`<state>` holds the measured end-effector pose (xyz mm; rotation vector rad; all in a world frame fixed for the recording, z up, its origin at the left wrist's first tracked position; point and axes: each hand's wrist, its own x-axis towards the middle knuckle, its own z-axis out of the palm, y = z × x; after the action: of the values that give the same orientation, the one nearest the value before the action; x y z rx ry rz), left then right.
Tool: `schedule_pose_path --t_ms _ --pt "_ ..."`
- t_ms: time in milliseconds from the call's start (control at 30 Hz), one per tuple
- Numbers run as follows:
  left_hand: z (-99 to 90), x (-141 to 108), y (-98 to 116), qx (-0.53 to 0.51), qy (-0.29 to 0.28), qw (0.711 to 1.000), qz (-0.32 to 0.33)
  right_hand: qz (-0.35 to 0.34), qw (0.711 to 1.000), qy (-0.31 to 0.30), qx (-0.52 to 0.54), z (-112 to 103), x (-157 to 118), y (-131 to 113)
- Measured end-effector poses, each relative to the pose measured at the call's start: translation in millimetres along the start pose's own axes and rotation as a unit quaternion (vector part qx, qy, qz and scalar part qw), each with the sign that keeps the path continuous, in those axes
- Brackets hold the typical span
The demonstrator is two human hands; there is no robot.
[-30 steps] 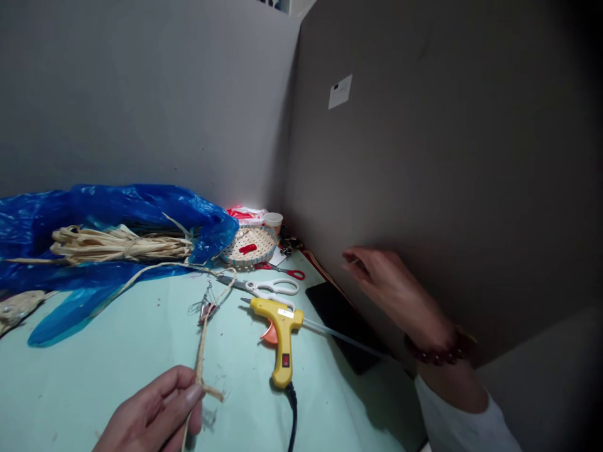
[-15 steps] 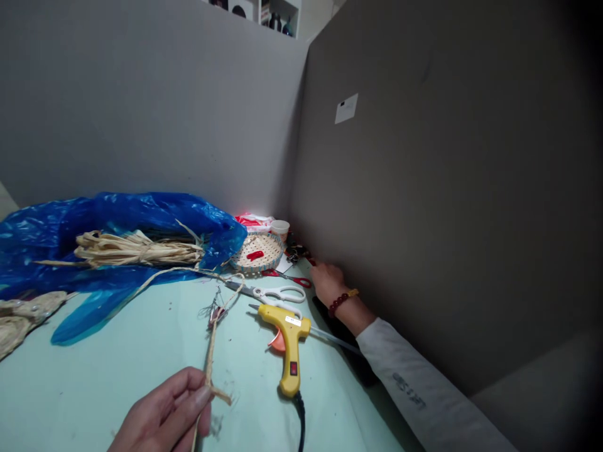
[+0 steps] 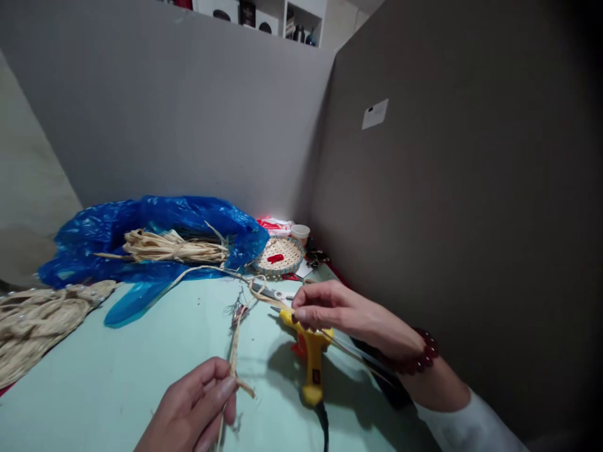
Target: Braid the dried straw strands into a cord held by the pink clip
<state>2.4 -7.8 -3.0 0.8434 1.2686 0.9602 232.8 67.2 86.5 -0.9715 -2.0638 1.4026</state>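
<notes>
My left hand (image 3: 198, 402), low in the head view, pinches a pale raffia cord (image 3: 235, 348) near a short stub that sticks out to the right. Away from my fingers the cord runs up into a loop, then left toward the blue bag. Over the glue gun, my right hand (image 3: 358, 320) is closed with thumb and fingers on a thin raffia strand (image 3: 276, 302), whose tail seems to trail to the lower right. The yellow glue gun (image 3: 315, 358) lies beneath it, partly covered. White-handled scissors (image 3: 284, 295) are mostly hidden behind the right hand.
A raffia bundle (image 3: 174, 248) rests on a blue plastic bag (image 3: 94, 238). Braided raffia (image 3: 47, 320) lies at the left. A round woven basket (image 3: 294, 266) holds a red item; a white cup (image 3: 300, 232) stands behind. Grey partitions (image 3: 424, 188) bound the table.
My right hand has come back from beside the right partition to above the glue gun, now with a raffia strand. My left hand keeps its pinch. The view has shifted left.
</notes>
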Motion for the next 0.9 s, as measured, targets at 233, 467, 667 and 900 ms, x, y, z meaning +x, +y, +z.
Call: schedule_pose_path --t_ms 233,467,667,900 --pt "-3.3 0 0 0.001 -0.021 0.999 0.031 0.034 0.977 -0.079 0.196 23 7 18" --pt "0.4 -4 5 -0.010 0.001 1.000 0.017 -0.029 0.985 0.003 0.173 29 7 17" --pt "1.4 -6 7 -0.030 0.034 0.999 0.001 -0.144 0.984 0.100 -0.012 23 0 15" --pt "3.6 -13 15 -0.020 0.032 0.999 -0.001 -0.140 0.943 0.201 -0.223 13 -8 16"
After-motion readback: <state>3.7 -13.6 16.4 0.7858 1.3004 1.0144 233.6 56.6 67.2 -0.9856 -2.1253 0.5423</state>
